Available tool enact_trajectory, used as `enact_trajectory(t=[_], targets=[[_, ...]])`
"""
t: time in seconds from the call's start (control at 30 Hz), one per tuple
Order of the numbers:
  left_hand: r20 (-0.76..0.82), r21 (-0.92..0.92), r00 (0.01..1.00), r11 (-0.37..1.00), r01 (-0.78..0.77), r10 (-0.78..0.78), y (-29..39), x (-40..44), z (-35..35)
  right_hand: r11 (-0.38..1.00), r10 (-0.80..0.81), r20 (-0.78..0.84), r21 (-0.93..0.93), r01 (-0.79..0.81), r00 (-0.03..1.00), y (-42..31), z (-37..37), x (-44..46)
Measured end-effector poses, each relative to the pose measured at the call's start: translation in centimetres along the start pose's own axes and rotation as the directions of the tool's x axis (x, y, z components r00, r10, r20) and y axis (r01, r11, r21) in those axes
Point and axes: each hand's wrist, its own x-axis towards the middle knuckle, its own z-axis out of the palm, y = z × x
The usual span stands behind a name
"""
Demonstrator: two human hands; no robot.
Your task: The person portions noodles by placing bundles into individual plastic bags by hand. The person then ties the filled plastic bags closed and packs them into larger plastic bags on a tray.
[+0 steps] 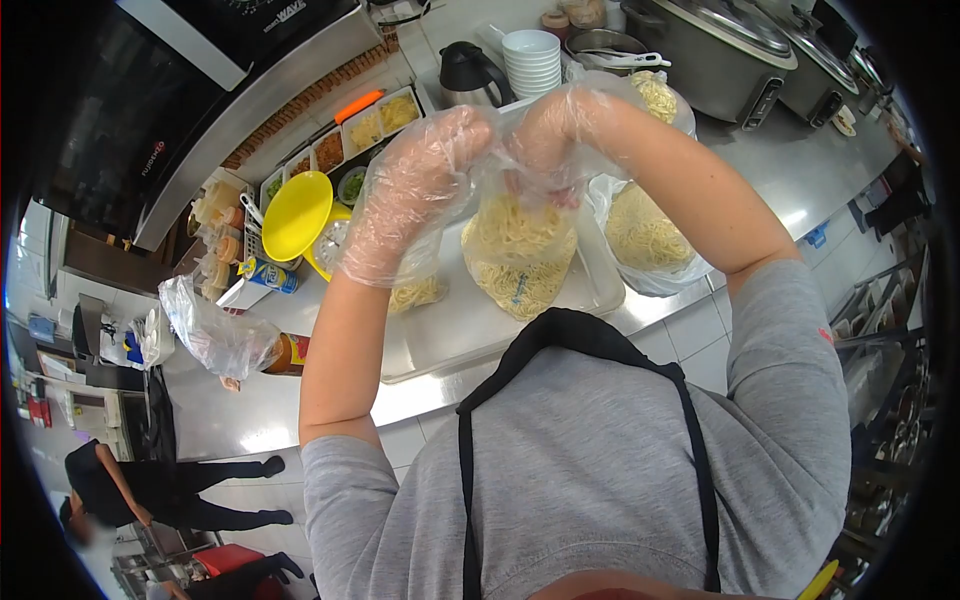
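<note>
Both my hands wear loose clear plastic gloves and are raised close together over a shallow tray point(440, 355). My left hand point(440, 150) is closed at the upper edge of a clear plastic bag of noodles point(520, 228). On its other side, my right hand point(555, 130) is curled over the bag's top; gloves and film partly hide its fingers. Below the bag lies another bag of noodles point(522, 287) with a small blue print. Some loose-looking noodles point(415, 293) rest on the tray under my left wrist. To the right sits a larger bag of noodles point(650, 230).
Yellow bowls point(297, 215), topping containers point(365, 130) and an orange-handled tool point(358, 105) are at the left. Behind stand a black jug point(470, 75), stacked white bowls point(532, 65) and large cookers point(710, 55). A person in black point(130, 485) stands at lower left.
</note>
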Motion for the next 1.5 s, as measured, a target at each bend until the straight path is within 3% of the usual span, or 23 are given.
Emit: enact_trajectory(t=[0.07,0.1,0.2,0.27,0.3,0.37,0.4,0.47,0.5,0.53,0.57,0.63,0.7,0.77,0.83,1.0,1.13,1.27,1.33,1.37,1.43,1.47,1.5], targets=[[-0.039,0.016,0.999,1.0,-0.016,0.016,0.0,0.0,0.1,0.961,0.278,0.056,-0.014,-0.278,0.959,0.2,-0.6,0.2],[-0.047,0.011,0.999,1.0,0.001,-0.001,-0.2,-0.4,0.2,0.96,0.281,0.057,-0.013,-0.28,0.958,0.4,-0.5,0.4],[-0.04,-0.064,0.999,0.998,0.016,-0.019,-1.0,-0.9,0.6,0.993,0.113,0.04,-0.047,-0.111,0.993,0.7,-0.2,1.2],[-0.022,-0.135,0.999,0.991,0.021,-0.025,-1.0,-1.4,1.0,0.986,-0.166,-0.25,-0.063,0.155,0.954,0.5,0.7,1.1],[0.046,-0.317,0.979,0.927,0.203,-0.199,-0.8,-1.8,1.1,0.986,-0.168,-0.248,-0.062,0.158,0.954,1.1,1.2,2.0],[0.143,-0.472,0.926,0.798,0.375,-0.35,-0.4,-2.2,1.4,0.966,-0.063,-0.255,0.225,0.123,0.965,2.7,2.8,4.9],[0.131,-0.372,0.942,0.865,0.336,-0.309,-0.1,-2.4,1.6,0.941,-0.027,-0.252,0.319,0.11,0.967,2.7,3.4,5.7],[0.126,-0.265,0.954,0.917,0.296,-0.272,0.2,-2.9,1.6,0.974,0.028,-0.361,-0.198,-0.106,0.932,2.4,4.3,7.2],[0.109,-0.258,0.96,0.926,0.277,-0.257,0.3,-3.1,1.5,0.975,0.027,-0.359,-0.197,-0.105,0.933,2.4,4.6,7.9],[0.092,-0.252,0.966,0.933,0.258,-0.243,0.4,-3.3,1.6,0.958,0.15,-0.276,0.278,-0.07,0.949,2.4,4.9,8.6],[0.095,-0.255,0.964,0.931,0.263,-0.246,0.3,-3.4,1.6,0.72,0.22,-0.143,0.692,-0.061,0.965,2.5,5.3,9.2],[-0.003,-0.053,1.0,0.998,0.027,-0.027,0.1,-3.5,1.5,0.696,0.24,-0.142,0.715,-0.068,0.96,1.1,5.4,8.3],[-0.01,-0.065,0.999,0.997,0.039,-0.04,0.7,-3.5,1.1,0.674,0.26,-0.142,0.735,-0.074,0.955,1.0,5.7,8.5],[-0.017,-0.08,0.998,0.995,0.056,-0.057,1.3,-3.4,0.7,0.891,0.026,-0.237,0.446,0.085,0.971,2.0,6.5,9.8],[0.047,-0.017,0.996,0.997,0.077,-0.076,1.6,-3.3,0.3,0.958,-0.047,-0.257,0.26,0.116,0.965,1.7,6.4,9.3],[0.047,-0.026,0.973,0.973,0.228,-0.227,0.9,-3.6,-0.2,0.993,0.047,-0.211,-0.093,-0.068,0.976,0.7,3.7,6.0],[-0.024,-0.1,0.966,0.962,0.253,-0.257,0.9,-3.2,-0.7,0.968,-0.077,-0.303,-0.251,-0.002,0.95,0.7,1.8,0.9],[-0.081,-0.211,0.958,0.944,0.255,-0.276,1.4,-1.9,-1.3,0.954,-0.28,-0.475,-0.232,0.188,0.834,0.0,1.7,-3.9],[-0.068,-0.202,0.954,0.941,0.273,-0.291,1.6,-1.8,-0.8,0.975,-0.086,-0.814,0.051,0.218,0.575,1.7,2.4,-4.8],[-0.053,-0.195,0.95,0.936,0.292,-0.307,1.6,-1.8,-0.4,0.975,-0.087,-0.814,0.049,0.218,0.574,2.6,3.1,-5.1],[-0.071,-0.22,0.945,0.929,0.296,-0.318,1.8,-1.9,0.5,0.939,-0.272,-0.941,-0.214,0.269,0.2,4.3,5.1,-4.8],[-0.081,-0.249,0.942,0.921,0.298,-0.327,2.0,-1.9,0.8,0.931,-0.269,-0.904,-0.156,0.331,0.331,4.7,6.3,-3.8],[-0.077,-0.253,0.944,0.922,0.292,-0.32,2.0,-1.8,1.0,0.933,-0.26,-0.908,-0.149,0.326,0.329,4.8,7.2,-2.7]])
